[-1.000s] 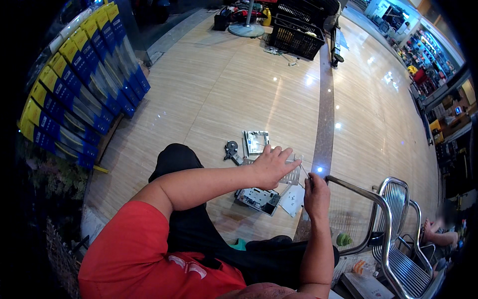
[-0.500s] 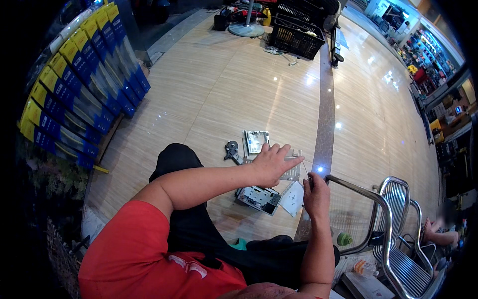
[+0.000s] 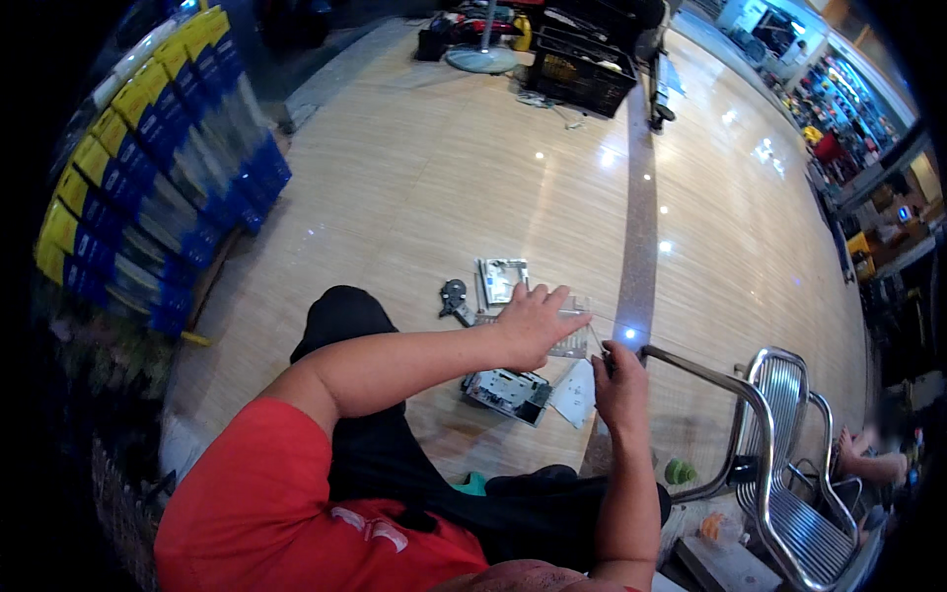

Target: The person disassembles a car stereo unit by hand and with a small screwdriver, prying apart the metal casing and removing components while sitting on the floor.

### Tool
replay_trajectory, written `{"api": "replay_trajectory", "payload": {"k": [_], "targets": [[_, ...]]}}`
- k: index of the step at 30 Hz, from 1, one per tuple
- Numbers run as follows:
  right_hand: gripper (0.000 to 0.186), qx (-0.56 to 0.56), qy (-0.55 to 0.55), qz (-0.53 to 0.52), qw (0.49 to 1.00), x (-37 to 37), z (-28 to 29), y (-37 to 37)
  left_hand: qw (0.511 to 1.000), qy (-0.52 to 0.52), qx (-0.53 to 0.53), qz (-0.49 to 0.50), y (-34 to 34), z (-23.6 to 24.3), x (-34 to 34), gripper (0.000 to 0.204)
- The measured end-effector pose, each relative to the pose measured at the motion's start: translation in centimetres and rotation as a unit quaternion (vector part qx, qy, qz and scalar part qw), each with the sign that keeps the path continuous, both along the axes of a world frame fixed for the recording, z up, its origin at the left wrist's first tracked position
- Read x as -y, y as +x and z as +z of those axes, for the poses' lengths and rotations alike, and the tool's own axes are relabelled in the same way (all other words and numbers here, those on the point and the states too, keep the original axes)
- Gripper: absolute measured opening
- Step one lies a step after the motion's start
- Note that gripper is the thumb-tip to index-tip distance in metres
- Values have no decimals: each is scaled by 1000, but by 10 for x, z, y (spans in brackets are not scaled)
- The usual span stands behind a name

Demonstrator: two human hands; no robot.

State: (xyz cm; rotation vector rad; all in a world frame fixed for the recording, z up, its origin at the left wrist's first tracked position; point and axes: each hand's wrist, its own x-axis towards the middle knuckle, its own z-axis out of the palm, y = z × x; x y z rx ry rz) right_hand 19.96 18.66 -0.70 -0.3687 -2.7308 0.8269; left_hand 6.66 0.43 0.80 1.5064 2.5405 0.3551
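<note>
My left hand (image 3: 533, 324) is stretched out with its fingers apart, over a perforated metal plate (image 3: 572, 341). One fingertip is close to the thin shaft of a screwdriver (image 3: 596, 338). My right hand (image 3: 621, 383) is closed around the screwdriver's dark handle, shaft pointing up and left toward my left hand. Below my left hand lies an opened metal device chassis (image 3: 508, 393) with a white sheet-like panel (image 3: 573, 397) beside it. Beyond the hand are a pale square frame (image 3: 503, 279) and a black round part with a stem (image 3: 455, 301). My left palm hides part of the plate.
A chrome bench (image 3: 779, 395) stands close at my right. Packaged blue and yellow goods (image 3: 148, 187) hang on a rack at the left. Black crates (image 3: 584, 74) and a round stand base (image 3: 481, 61) are far ahead. A green object (image 3: 679, 472) is near the bench.
The whole view has shifted slightly. The screwdriver and my right hand keep nearly the same place by my left hand; the floor parts look unmoved.
</note>
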Motion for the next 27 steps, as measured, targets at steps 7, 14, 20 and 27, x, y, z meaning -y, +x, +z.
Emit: {"api": "replay_trajectory", "payload": {"k": [7, 14, 20, 27], "targets": [[26, 16, 25, 26, 999, 3, 0, -9, 1000, -4, 9, 24, -3, 2, 8, 86], [24, 8, 32, 1, 999, -4, 4, -3, 999, 10, -2, 45, -3, 4, 2, 86], [23, 0, 19, 1, 1000, 7, 10, -5, 998, 38, -26, 48, -3, -3, 6, 85], [23, 22, 41, 9, 999, 2, 3, -4, 998, 43, -7, 51, -1, 1, 4, 89]]}}
